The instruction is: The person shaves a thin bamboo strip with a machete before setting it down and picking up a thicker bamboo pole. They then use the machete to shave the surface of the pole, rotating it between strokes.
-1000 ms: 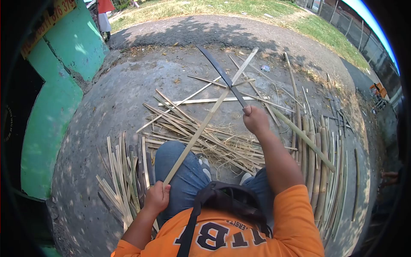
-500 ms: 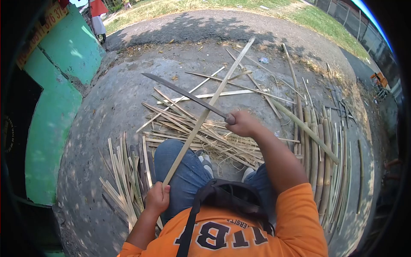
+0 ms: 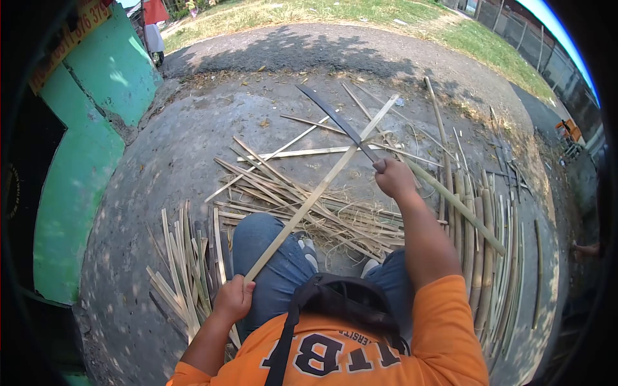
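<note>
Right grip (image 3: 394,178) is clenched on the machete (image 3: 341,123), which crosses the long bamboo strip (image 3: 322,188) near upper centre of the frame; left grip (image 3: 233,299) clutches the strip's near end, lower left, slats (image 3: 335,222) scattered mid-frame

long pale strip (image 3: 311,201) in left grip (image 3: 234,298), machete (image 3: 337,120) across it in right grip (image 3: 395,179)

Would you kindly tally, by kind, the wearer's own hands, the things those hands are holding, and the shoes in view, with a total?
Hands: 2 (left hand, right hand)
Long knife: 1, in the right hand
Bamboo strip: 1, in the left hand
Shoes: 2 (left shoe, right shoe)
Total: 6
</note>
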`<action>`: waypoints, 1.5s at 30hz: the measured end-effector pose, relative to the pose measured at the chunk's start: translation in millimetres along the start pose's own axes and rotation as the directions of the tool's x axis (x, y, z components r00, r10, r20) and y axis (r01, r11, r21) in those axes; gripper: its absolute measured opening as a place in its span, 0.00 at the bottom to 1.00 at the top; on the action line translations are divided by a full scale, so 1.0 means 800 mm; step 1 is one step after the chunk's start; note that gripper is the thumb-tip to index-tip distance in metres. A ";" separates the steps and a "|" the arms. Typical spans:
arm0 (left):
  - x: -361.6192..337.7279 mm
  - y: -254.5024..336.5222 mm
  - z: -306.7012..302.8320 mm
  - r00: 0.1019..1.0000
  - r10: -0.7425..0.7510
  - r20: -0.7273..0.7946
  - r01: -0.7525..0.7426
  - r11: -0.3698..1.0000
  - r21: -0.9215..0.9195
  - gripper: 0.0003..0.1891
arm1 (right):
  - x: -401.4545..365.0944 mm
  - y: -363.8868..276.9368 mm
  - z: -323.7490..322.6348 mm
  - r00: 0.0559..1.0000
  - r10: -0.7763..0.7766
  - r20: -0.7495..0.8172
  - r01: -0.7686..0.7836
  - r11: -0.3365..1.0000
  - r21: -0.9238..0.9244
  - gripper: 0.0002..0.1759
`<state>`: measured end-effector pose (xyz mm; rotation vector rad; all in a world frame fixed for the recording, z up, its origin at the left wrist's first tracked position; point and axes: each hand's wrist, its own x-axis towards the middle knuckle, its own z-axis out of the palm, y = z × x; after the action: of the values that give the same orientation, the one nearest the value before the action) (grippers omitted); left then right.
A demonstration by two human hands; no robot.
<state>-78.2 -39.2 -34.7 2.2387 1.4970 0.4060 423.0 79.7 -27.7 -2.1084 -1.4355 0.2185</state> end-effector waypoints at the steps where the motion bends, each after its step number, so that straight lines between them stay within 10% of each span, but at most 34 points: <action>1: 0.000 0.001 -0.001 1.000 0.002 0.002 -0.002 1.000 -0.003 0.21 | 0.002 0.001 0.001 0.999 -0.029 0.027 0.028 0.999 0.037 0.14; 5: -0.004 0.005 0.001 1.000 0.016 -0.017 -0.017 1.000 -0.012 0.21 | -0.017 -0.035 0.002 0.923 -0.176 0.341 0.085 0.960 0.266 0.12; 11: -0.004 -0.002 0.003 1.000 0.012 -0.020 -0.013 0.999 -0.042 0.20 | -0.054 -0.106 -0.006 0.704 -0.545 0.454 0.641 0.763 -0.078 0.06; 14: -0.007 -0.005 0.002 0.999 0.027 -0.027 -0.028 0.999 -0.044 0.20 | -0.041 -0.082 -0.009 0.712 -0.601 0.362 0.676 0.726 -0.124 0.06; 16: -0.010 -0.010 0.005 1.000 0.011 -0.025 -0.012 1.000 -0.016 0.19 | -0.017 -0.030 -0.005 0.855 -0.493 0.162 0.518 0.834 -0.190 0.06; 18: -0.007 -0.009 0.007 1.000 0.011 -0.029 -0.011 1.000 -0.010 0.19 | 0.010 0.010 -0.012 0.998 -0.056 -0.042 0.051 0.991 -0.121 0.10; 21: -0.002 0.001 0.003 1.000 0.000 -0.004 0.000 1.000 -0.019 0.19 | 0.000 0.013 -0.010 0.990 0.134 0.038 -0.130 0.986 -0.104 0.11; 27: -0.006 0.004 0.000 1.000 0.004 -0.003 -0.004 1.000 -0.022 0.19 | -0.023 -0.039 0.008 0.981 -0.168 0.094 0.163 0.985 0.062 0.09; 31: -0.003 0.004 0.003 1.000 0.012 -0.024 -0.013 0.999 -0.045 0.19 | -0.063 -0.102 0.024 0.762 -0.591 0.264 0.629 0.772 -0.088 0.05; 35: -0.006 -0.002 -0.002 1.000 0.006 0.002 -0.006 0.997 -0.076 0.19 | -0.040 -0.074 0.033 0.640 -0.746 0.182 0.766 0.604 -0.218 0.06; 37: -0.011 -0.007 0.001 1.000 -0.003 -0.020 0.001 0.996 -0.094 0.19 | -0.009 -0.018 0.027 0.783 -0.622 -0.023 0.599 0.764 -0.238 0.10; 39: -0.008 -0.006 0.001 0.999 -0.009 -0.038 0.006 0.998 -0.066 0.19 | 0.010 0.015 0.010 0.994 -0.046 -0.104 0.034 0.993 -0.116 0.10; 45: -0.005 0.003 0.003 0.999 -0.034 -0.021 0.033 0.998 -0.045 0.19 | -0.005 0.000 0.005 0.999 0.016 -0.039 -0.016 1.000 0.006 0.14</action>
<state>-76.9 -43.9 -35.5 2.1785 1.5190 0.4509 419.9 78.0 -31.9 -2.1090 -1.3941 0.1862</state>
